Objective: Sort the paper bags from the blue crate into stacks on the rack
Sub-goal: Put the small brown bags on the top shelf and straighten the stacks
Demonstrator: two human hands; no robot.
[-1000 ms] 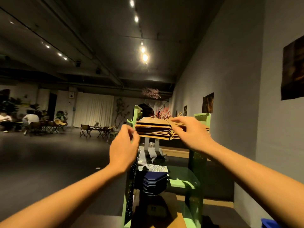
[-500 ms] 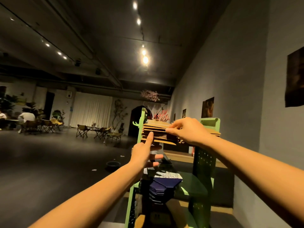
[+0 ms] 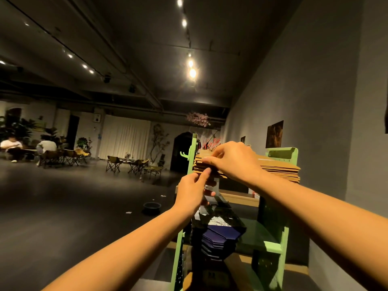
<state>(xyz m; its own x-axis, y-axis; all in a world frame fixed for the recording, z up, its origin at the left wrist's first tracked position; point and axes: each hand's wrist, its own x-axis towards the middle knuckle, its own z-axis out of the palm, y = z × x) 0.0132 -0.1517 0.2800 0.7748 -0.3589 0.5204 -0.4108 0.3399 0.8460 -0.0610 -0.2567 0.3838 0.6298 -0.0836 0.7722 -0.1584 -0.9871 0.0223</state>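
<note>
A thick stack of flat brown paper bags (image 3: 279,168) lies on the top shelf of a light green rack (image 3: 282,153). My right hand (image 3: 233,159) rests on the stack's top near its left front corner, fingers curled over the edge. My left hand (image 3: 194,191) is just below that corner, its thumb and forefinger pressed against the front edges of the bags. One shelf lower sits a stack of dark blue paper bags (image 3: 218,238) with a patterned bag on top. The blue crate is out of view.
The rack stands against a grey wall (image 3: 315,101) on the right. Open dark floor (image 3: 73,206) spreads to the left, with a small dark bowl (image 3: 152,206) on it. Folding chairs, tables and seated people are far back left.
My left hand has risen from beside the rack to the front corner of the brown stack. My right hand has slid left along the stack's top. The camera has shifted slightly.
</note>
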